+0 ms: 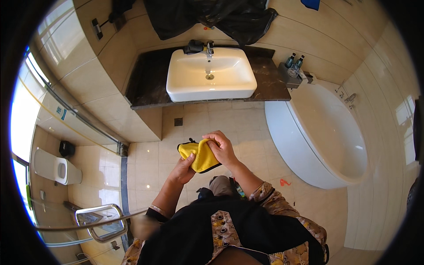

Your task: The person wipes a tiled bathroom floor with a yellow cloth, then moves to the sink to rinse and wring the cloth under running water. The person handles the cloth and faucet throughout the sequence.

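Between my two hands is a folded yellow cleaning cloth (pixel 202 158) with a dark edging and a small black loop at its far corner. My left hand (pixel 184 169) grips its lower left side, the thumb lying on top. With fingers curled over the upper right part, my right hand (pixel 221 148) holds the other side. The cloth is above the tiled floor, in front of my body. Farther ahead, a white rectangular washbasin (pixel 212 74) sits on a dark stone counter (pixel 149 79). A chrome faucet (pixel 210 48) stands at its back edge, with a dark bundled item (pixel 194 46) beside it.
A white bathtub (pixel 331 132) fills the right side, with pump bottles (pixel 294 61) on a grey stand near its far end. Leftward are a glass door's metal handle (pixel 101 222) and a toilet (pixel 61 168). Black plastic sheeting (pixel 212 16) hangs above the basin. A red scrap (pixel 285 182) lies on the floor.
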The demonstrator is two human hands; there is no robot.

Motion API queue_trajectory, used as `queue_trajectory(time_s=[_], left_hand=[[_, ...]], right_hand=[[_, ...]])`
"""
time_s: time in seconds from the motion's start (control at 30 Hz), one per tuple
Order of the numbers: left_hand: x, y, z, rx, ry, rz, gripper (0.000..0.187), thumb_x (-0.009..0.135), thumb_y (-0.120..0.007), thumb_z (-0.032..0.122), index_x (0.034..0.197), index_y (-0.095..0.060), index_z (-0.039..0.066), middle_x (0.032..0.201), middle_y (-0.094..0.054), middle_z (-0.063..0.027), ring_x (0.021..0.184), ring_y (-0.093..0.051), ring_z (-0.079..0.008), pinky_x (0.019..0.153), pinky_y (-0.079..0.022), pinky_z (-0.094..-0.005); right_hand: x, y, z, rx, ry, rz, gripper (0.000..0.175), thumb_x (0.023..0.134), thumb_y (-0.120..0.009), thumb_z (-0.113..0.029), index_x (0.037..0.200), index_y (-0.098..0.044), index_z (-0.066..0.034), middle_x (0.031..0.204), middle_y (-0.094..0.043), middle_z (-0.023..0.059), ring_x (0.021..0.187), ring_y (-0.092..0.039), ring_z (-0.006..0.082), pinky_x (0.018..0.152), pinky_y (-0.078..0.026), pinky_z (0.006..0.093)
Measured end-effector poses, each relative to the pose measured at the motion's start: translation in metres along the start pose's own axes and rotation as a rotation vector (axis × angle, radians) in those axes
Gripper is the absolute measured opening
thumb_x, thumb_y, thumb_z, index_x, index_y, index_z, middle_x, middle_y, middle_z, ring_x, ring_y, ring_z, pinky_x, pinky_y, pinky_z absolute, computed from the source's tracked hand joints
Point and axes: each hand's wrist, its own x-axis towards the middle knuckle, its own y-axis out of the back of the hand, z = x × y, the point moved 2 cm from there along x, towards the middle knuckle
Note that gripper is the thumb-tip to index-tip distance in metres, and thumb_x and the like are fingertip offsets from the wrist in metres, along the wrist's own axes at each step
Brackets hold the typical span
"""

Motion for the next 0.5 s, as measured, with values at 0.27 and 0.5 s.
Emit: queue_trajectory(time_s=[0.27,0.5], left_hand=[[0.110,0.008,0.055,-0.030,-0.118,0.257,0.037,0.106,-0.042,0.028,0.134,-0.048,0.005,0.133,-0.057,-0.0095,0.124,-0.054,-0.0235,0.108,-0.041,-0.0406],[0.258,-0.050,0.109,-0.131,-0.203,0.069,0.049,0.106,-0.039,0.041,0.141,-0.044,0.006,0.140,-0.052,-0.0096,0.131,-0.049,-0.0261,0.113,-0.035,-0.0427]], right_hand=[[0.085,0.021,0.064,-0.010,-0.018,-0.057,0.018,0.089,-0.060,0.003,0.104,-0.069,-0.0032,0.095,-0.063,0.0091,0.087,-0.064,0.0214,0.079,-0.050,0.0292],[0.210,0.071,0.108,0.021,0.081,-0.104,0.023,0.085,-0.065,0.002,0.108,-0.068,-0.0038,0.094,-0.063,0.0108,0.087,-0.063,0.0254,0.079,-0.050,0.0309]])
